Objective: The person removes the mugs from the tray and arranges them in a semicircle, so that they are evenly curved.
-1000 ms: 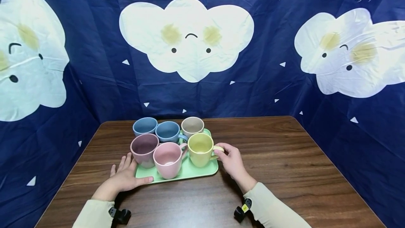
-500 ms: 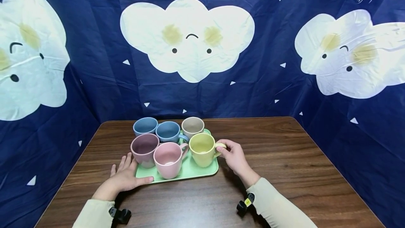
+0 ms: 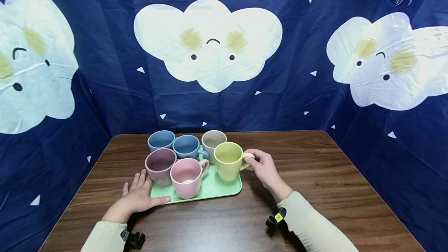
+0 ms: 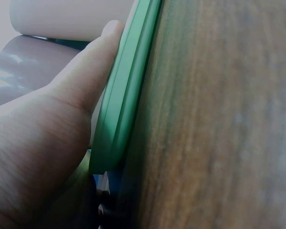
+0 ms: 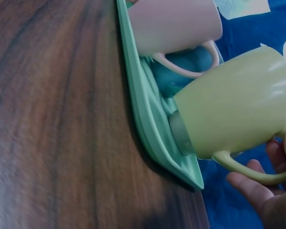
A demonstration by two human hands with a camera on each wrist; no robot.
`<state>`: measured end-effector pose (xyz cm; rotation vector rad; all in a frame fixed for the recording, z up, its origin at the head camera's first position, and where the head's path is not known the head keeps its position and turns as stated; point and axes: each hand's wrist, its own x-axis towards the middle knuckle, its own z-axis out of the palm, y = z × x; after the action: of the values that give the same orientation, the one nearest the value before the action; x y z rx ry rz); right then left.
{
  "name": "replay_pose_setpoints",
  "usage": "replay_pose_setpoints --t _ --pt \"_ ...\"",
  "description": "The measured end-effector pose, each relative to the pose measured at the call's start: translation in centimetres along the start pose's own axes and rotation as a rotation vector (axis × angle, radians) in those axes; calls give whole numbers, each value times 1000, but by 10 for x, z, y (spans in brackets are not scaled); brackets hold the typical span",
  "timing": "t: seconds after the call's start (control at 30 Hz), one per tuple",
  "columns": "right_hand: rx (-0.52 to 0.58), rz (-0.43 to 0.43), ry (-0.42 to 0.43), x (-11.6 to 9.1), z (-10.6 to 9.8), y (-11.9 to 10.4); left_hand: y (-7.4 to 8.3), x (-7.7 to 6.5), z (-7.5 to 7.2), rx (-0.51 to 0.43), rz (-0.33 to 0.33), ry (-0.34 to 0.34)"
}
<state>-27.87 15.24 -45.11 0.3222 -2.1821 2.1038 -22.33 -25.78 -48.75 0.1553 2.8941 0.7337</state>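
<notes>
My right hand (image 3: 264, 168) pinches the handle of a yellow mug (image 3: 228, 162), held upright over the right end of a light green tray (image 3: 217, 190). In the right wrist view the yellow mug (image 5: 243, 100) stands off the tray surface, with part of another mug showing past its base. My left hand (image 3: 136, 195) lies at the tray's front left corner, fingers spread and straight, thumb along the rim. Beside that hand stands a purple mug (image 3: 161, 172), then a pink mug (image 3: 186, 184) whose handle points right. In the left wrist view the thumb (image 4: 93, 62) rests against the tray edge.
Behind these on the tray are two blue mugs, one at the back left (image 3: 161, 140) and one in the middle (image 3: 185, 149), and a grey mug (image 3: 211, 143) partly hidden by the yellow one. A brown wooden table (image 3: 315, 174) lies underneath, with dark blue cloth (image 3: 297, 100) around it.
The yellow mug has gone up and a little to the right in my right hand. My left hand and the other mugs have stayed in place.
</notes>
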Motion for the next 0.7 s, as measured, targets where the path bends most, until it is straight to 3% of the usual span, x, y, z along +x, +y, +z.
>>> replay_pose_setpoints --t 0.13,0.47,0.7 --pt "2 -3 3 4 -6 -3 3 -1 -2 9 -4 -8" --pt "16 -28 16 14 -21 -7 -19 10 16 -12 32 81" --pt "-5 -22 57 19 -34 -7 -17 8 14 -12 25 63"
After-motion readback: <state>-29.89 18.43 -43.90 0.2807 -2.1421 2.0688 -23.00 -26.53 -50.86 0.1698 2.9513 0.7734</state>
